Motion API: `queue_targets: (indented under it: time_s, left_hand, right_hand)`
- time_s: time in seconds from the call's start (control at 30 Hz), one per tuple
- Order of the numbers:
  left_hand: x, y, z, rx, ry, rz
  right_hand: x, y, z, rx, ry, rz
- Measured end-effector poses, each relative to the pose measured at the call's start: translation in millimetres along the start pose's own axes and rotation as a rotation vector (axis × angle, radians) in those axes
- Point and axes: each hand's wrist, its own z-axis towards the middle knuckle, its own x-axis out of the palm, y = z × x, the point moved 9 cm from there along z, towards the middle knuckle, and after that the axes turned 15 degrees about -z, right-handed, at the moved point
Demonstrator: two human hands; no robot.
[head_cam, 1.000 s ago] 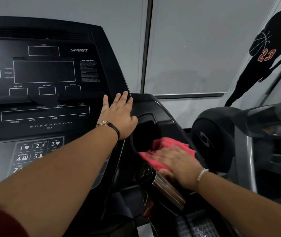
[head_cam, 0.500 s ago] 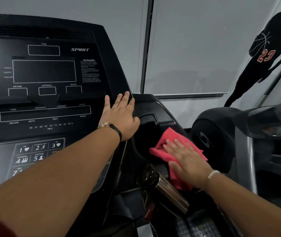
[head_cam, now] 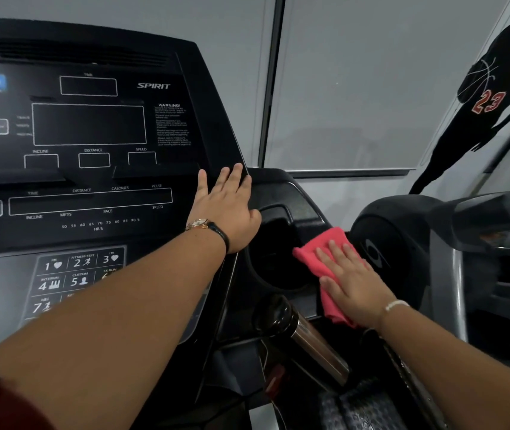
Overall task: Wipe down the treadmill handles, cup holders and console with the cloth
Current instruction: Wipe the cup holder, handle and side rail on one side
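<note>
Right of the cup holder, my right hand presses the cloth flat, fingers spread; a wide stroke could knock the bottle lying near it.

A crumpled pink cloth lies on the right rim of the black cup holder beside the unlit treadmill console.

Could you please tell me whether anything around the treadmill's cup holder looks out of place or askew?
What looks like a steel bottle lies slanted just below the cup holder instead of standing in it. I see nothing spilled or damaged; the right hand presses the pink cloth flat beside the holder.
</note>
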Motion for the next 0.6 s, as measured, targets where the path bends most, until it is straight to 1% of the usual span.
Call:
queue_targets:
  time_s: [0.03,0.13,0.17,0.2,0.23,0.27,0.3,0.33,0.37,0.4,0.43,0.5,0.53,0.57,0.6]
  left_hand:
    - [0.1,0.3,0.1,0.0,0.0,0.001]
    - [0.1,1.3,0.4,-0.002,-0.004,-0.003]
    - [0.1,1.1,0.1,-0.004,-0.006,-0.004]
    - [0.3,1.1,0.2,-0.004,-0.004,-0.005]
    - [0.2,0.7,0.2,-0.003,-0.002,-0.007]
    - [0.1,0.1,0.1,-0.002,0.0,-0.011]
    - [-0.2,0.3,0.2,-0.003,-0.002,-0.021]
    - [-1.0,0.1,0.3,0.0,-0.008,-0.038]
    - [-1.5,-2.1,-1.2,0.011,-0.016,-0.065]
    - [-4.2,-3.3,-2.0,0.032,-0.033,-0.106]
    - [-6.9,-6.0,-4.5,0.065,-0.049,-0.166]
    - [-18.7,-11.6,-11.5,0.151,-0.114,-0.341]
    - [-26.5,-13.9,-17.9,0.19,-0.161,-0.432]
    - [-34.1,-13.7,-24.0,0.212,-0.214,-0.513]
    - [-40.1,-11.2,-29.7,0.208,-0.256,-0.582]
  right_hand:
    - [7.2,-9.1,5.1,0.026,0.021,0.031]
    - [18.6,-31.4,21.5,0.273,0.08,0.215]
    - [16.7,-30.5,22.9,0.334,0.08,0.217]
    - [10.1,-22.9,21.1,0.341,0.069,0.17]
    - [3.3,-11.9,16.6,0.292,0.044,0.095]
    - [-5.4,1.4,7.4,0.197,-0.004,0.036]
    - [-12.8,14.0,-4.0,0.069,-0.073,0.011]
    - [-17.9,21.3,-16.4,-0.043,-0.131,0.041]
    - [-19.1,20.2,-28.1,-0.114,-0.172,0.102]
    - [-19.6,14.0,-34.0,-0.133,-0.213,0.159]
    - [-17.8,3.8,-38.6,-0.11,-0.251,0.209]
    - [-19.4,-15.4,-40.6,0.034,-0.285,0.361]
    - [-23.0,-23.4,-42.4,0.146,-0.272,0.496]
    - [-28.7,-23.4,-45.7,0.223,-0.248,0.699]
    - [-35.7,-15.3,-49.9,0.242,-0.205,0.94]
